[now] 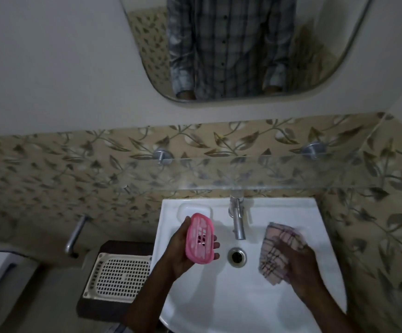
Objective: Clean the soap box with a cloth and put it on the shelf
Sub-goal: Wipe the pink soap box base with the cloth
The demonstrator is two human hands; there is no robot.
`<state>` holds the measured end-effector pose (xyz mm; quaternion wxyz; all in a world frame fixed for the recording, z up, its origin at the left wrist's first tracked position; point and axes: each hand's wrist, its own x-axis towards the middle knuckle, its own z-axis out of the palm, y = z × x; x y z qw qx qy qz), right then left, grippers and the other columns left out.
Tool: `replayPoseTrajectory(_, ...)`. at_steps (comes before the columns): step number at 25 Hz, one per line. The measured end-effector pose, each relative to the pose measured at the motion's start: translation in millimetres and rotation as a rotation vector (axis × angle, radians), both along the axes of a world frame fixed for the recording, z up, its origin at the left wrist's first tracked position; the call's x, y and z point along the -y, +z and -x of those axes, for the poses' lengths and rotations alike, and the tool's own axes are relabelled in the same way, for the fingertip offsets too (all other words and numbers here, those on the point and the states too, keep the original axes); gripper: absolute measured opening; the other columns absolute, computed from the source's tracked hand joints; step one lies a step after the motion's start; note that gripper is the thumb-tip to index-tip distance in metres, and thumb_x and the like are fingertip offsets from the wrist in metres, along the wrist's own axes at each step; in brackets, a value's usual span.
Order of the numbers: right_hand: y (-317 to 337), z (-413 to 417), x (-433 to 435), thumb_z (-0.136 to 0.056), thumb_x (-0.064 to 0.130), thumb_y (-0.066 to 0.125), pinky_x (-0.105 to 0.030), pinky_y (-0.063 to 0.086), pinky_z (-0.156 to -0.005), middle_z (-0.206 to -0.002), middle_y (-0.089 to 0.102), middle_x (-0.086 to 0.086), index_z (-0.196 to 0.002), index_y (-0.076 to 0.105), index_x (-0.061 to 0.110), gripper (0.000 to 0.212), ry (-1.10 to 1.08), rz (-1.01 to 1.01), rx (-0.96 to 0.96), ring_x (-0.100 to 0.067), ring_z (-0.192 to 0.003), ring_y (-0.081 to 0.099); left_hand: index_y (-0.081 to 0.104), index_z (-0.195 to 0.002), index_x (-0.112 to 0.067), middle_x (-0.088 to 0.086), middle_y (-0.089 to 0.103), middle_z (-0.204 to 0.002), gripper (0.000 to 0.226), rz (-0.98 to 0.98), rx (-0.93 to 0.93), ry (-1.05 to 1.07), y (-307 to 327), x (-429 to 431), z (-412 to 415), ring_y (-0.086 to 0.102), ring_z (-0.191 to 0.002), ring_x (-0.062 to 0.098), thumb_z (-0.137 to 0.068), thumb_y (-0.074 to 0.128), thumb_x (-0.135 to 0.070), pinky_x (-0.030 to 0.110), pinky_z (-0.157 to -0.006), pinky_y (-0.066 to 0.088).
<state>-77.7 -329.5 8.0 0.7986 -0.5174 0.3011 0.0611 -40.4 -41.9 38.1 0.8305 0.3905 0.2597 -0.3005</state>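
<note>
The pink soap box (200,239) is held over the white sink (243,304), at about 9 o'clock from the drain (237,257). It is tilted up on its long side, with its slotted face turned toward the camera. It is clasped by the left hand (183,258): the thumb is laid along the far left edge, and 2 fingertips are seen curled round the right edge.

The checked cloth (279,241) is held at about 3 o'clock from the drain, over the basin and well apart from the soap box. It is gripped by the right hand (298,267), whose fingers are closed over it. Their detail is lost to blur.

The tap (238,219) is seen at 12 o'clock from the drain, between the 2 hands. A moulded soap recess (195,207) is set in the sink rim at 11 o'clock, just behind the soap box.

The glass shelf (267,174) is mounted on the leaf-patterned wall at 12 o'clock, above the tap, and is carried on 2 metal brackets. A mirror (327,56) is hung higher at 12 o'clock.

A white perforated tray (120,275) is placed on a dark stand at 9 o'clock, just beside the sink.
</note>
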Motion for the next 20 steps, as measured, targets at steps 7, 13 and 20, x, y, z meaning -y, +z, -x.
replayPoseTrajectory(7, 94, -18, -91, -0.093, 0.017, 0.055, -0.03, 0.046, -0.089, -0.102, 0.071, -0.011, -0.109, 0.071, 0.007, 0.025, 0.542, 0.976, 1.125, -0.024, -0.099, 0.063, 0.071, -0.11, 0.006, 0.029, 0.069, -0.102, 0.072, -0.048, -0.023, -0.165, 41, 0, -1, 0.07, -0.083, 0.041, -0.092, 0.045, -0.059, 0.049, -0.08, 0.057)
replayPoseTrajectory(13, 68, -30, -98, -0.091, 0.003, 0.063, -0.048, 0.051, -0.091, -0.108, 0.071, -0.015, -0.106, 0.074, 0.005, 0.019, 0.612, 1.145, 1.321, -0.033, -0.101, 0.065, 0.075, -0.102, 0.003, 0.025, 0.074, -0.094, 0.055, 0.024, -0.025, -0.121, 55, 16, 6, 0.073, -0.08, 0.04, -0.096, 0.047, -0.045, 0.046, -0.072, 0.062)
replayPoseTrajectory(20, 73, -17, -93, -0.087, 0.003, 0.058, -0.042, 0.049, -0.095, -0.105, 0.072, -0.014, -0.107, 0.072, 0.008, 0.024, 0.64, 1.194, 1.375, -0.03, -0.099, 0.063, 0.062, -0.125, 0.0, 0.024, 0.074, -0.102, 0.056, -0.092, 0.002, -0.097, 56, 27, 17, 0.073, -0.085, 0.037, -0.098, 0.045, -0.046, 0.047, -0.085, 0.053)
